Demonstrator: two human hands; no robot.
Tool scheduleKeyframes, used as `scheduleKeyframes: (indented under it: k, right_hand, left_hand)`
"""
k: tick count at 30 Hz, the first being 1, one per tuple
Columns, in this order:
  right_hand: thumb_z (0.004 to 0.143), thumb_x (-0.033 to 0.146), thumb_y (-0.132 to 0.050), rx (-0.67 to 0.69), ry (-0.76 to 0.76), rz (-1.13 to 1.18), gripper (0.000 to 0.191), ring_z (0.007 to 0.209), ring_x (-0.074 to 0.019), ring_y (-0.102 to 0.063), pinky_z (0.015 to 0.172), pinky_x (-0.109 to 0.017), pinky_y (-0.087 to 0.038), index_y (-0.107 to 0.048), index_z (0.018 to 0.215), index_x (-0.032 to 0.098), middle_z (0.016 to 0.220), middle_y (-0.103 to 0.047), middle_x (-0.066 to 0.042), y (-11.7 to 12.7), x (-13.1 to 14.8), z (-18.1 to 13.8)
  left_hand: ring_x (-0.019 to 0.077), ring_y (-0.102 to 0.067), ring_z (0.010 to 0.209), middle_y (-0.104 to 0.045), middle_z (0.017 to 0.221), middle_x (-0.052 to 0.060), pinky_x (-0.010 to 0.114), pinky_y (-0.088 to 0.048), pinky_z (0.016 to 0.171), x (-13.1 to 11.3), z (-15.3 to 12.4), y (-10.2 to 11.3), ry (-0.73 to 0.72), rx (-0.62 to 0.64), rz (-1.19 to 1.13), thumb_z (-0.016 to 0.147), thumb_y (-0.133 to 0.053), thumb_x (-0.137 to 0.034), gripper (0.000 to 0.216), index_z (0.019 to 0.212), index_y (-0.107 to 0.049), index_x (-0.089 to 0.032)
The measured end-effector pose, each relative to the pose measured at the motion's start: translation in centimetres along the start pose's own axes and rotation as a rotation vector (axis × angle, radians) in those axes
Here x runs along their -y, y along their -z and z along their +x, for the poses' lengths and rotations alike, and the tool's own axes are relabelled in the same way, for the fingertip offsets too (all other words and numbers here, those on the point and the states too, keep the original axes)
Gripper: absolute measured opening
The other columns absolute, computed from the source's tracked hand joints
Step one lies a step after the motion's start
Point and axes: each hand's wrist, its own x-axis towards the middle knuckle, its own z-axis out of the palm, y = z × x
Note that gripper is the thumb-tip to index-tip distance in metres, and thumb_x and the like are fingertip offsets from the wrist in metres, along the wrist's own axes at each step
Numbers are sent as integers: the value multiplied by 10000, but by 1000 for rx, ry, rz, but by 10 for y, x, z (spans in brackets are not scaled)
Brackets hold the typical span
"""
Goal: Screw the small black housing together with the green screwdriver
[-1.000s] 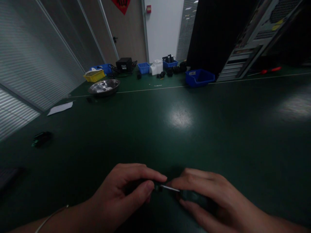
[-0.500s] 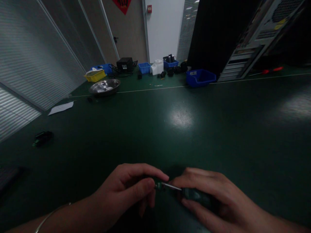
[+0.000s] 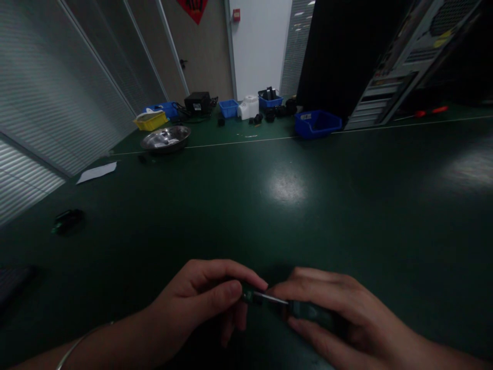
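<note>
Low over the dark green table (image 3: pixel 277 205), my left hand (image 3: pixel 192 303) pinches a small dark part (image 3: pixel 248 295) between thumb and forefinger. My right hand (image 3: pixel 339 318) is closed round the dark handle of a small screwdriver (image 3: pixel 304 308). Its thin metal shaft (image 3: pixel 271 298) points left and its tip meets the small part. The two hands almost touch at the fingertips. A thin bracelet (image 3: pixel 77 344) shows on my left wrist. Most of the part is hidden by my fingers.
At the back of the table stand a metal bowl (image 3: pixel 165 139), a yellow bin (image 3: pixel 151 121), blue bins (image 3: pixel 316 123), a black box (image 3: pixel 197 102) and a white device (image 3: pixel 247 106). A computer case (image 3: pixel 404 56) leans at the right. A white paper (image 3: pixel 96 172) and a small dark object (image 3: pixel 67 220) lie left.
My left fingers have shifted slightly round the small part, with lower fingers now hanging down. My right hand and the screwdriver have hardly moved.
</note>
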Motion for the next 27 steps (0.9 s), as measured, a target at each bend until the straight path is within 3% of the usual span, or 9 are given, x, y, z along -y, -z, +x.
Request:
scheduleKeyframes:
  k: [10, 17, 23, 27]
  right_hand:
    - [771, 45, -603, -38, 10, -5, 406, 576, -158, -689, 536, -207, -566, -732, 1071, 287, 750, -745, 6, -1, -5, -2]
    - [758, 20, -593, -13, 20, -16, 460, 638, -161, -706, 563, -201, -571, -722, 1110, 287, 803, -756, 0, -7, -5, -4]
    - [789, 33, -581, -5, -33, -22, 441, 610, -153, -703, 574, -200, -578, -735, 1115, 287, 795, -763, -9, -6, -1, -2]
    - [848, 181, -657, -39, -62, -77, 298, 714, -186, -740, 614, -216, -606, -756, 1105, 296, 834, -776, -34, -5, 7, 2]
  left_hand:
    - [92, -557, 553, -658, 690, 15, 163, -448, 524, -2, -1, -5, -63, -69, 67, 885, -672, -452, 285, 1074, -779, -267]
    - [94, -557, 561, -663, 707, 13, 168, -444, 539, -6, -2, -7, -139, -112, 243, 895, -660, -444, 269, 1089, -770, -294]
    - [103, -568, 574, -658, 709, 15, 176, -443, 536, -8, -3, -7, -61, -63, 161, 886, -662, -467, 297, 1077, -774, -268]
    - [103, -572, 567, -664, 708, 18, 184, -442, 534, -6, 0, -4, -40, -49, 126, 894, -659, -454, 295, 1071, -776, -249]
